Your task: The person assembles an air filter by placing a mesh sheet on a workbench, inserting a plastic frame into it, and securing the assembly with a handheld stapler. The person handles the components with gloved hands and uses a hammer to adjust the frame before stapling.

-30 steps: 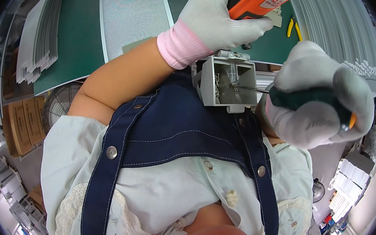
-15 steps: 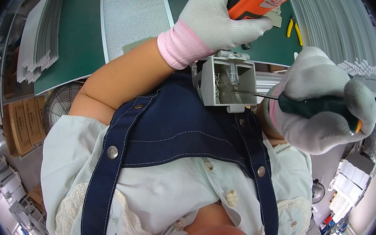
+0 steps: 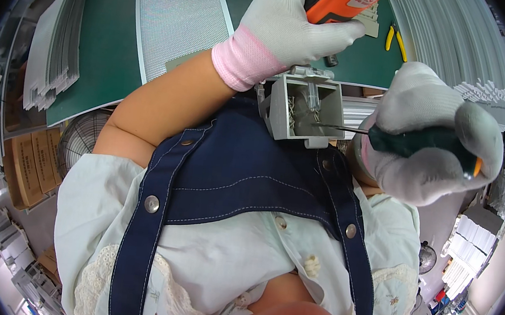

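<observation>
In a white glove with a pink cuff, my left hand (image 3: 283, 30) is closed around an orange and black hand-held device (image 3: 354, 2), partly cut off by the upper edge. My right hand (image 3: 431, 105), also gloved, grips a screwdriver (image 3: 421, 143) with a dark green handle and an orange end. Its thin metal shaft points left into an open grey box (image 3: 278, 108), which sits at the bench edge against my apron. Small metal screws (image 3: 292, 114) lie inside the box, beside a clear plastic piece (image 3: 313, 95). Whether the screwdriver's tip touches anything is too small to tell.
A perforated white panel (image 3: 183, 20) lies on the green bench (image 3: 109, 40). Stacked pale panels stand at the left (image 3: 53, 47) and strips pile up at the right (image 3: 452, 37). Yellow-handled pliers (image 3: 400, 43) lie near the strips. A fan (image 3: 84, 141) stands below the bench.
My right hand has shifted slightly left with the screwdriver, so its tip reaches a little farther into the grey box. My left hand and the orange device have risen very slightly.
</observation>
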Demonstrator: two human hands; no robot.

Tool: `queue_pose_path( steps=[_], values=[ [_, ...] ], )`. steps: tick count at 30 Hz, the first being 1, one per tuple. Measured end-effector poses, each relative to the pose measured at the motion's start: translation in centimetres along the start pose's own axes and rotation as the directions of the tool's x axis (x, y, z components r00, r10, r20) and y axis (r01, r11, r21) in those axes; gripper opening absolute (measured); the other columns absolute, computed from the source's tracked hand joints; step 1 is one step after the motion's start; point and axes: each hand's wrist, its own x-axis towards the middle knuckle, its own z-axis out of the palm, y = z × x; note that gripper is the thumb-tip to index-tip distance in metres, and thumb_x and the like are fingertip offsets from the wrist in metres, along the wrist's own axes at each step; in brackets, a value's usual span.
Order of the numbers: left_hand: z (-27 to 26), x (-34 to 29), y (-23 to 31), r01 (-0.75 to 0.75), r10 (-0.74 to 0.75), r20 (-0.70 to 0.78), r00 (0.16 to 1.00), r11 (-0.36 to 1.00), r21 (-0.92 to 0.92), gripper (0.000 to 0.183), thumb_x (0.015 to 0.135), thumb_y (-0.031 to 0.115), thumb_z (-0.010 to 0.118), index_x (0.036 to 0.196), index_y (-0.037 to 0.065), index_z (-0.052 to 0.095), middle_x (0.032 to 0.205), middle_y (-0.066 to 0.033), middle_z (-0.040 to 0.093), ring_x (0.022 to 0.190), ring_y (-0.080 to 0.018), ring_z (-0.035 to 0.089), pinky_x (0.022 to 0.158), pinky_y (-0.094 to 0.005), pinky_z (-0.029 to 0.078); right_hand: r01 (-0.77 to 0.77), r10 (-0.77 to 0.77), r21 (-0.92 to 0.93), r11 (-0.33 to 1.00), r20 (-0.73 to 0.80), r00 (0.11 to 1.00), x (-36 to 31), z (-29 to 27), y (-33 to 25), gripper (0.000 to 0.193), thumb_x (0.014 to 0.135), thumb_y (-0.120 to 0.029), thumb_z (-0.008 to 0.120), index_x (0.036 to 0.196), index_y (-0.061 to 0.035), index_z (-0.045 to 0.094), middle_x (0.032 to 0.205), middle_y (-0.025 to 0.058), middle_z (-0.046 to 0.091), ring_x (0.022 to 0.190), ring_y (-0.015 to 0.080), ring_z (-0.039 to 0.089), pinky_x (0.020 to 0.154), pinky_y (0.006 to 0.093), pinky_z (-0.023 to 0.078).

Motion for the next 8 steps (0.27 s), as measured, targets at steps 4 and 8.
queue_pose_path(
  steps=[4,8],
  values=[
    [-0.2,0.2,0.9,-0.026,0.025,0.015,1.0,0.998,0.065,0.032,0.08,0.017,0.075,0.103,0.0,0.061,0.074,-0.0068,0.068,0.066,-0.0127,0.067,0.062,-0.0281,0.053,-0.108,0.044,-0.257,0.96,-0.24,0.97,1.5,1.7,-2.4,0.034,0.097,-0.046,0.056,0.11,-0.0143,0.057,0.077,0.0071,0.065,0.051,0.0136,0.05,0.05,0.0291,0.037],
    [-0.4,0.1,0.8,0.0,0.0,0.01,1.0,0.998,0.061,0.032,0.081,0.018,0.075,0.103,0.0,0.061,0.075,-0.0079,0.069,0.066,-0.0134,0.068,0.063,-0.0288,0.054,-0.107,0.031,-0.309,0.945,-0.24,0.97,1.0,-3.0,-2.9,0.041,0.094,-0.05,0.058,0.104,-0.01,0.056,0.069,0.0036,0.062,0.048,0.0112,0.044,0.051,0.0294,0.035]
  ],
)
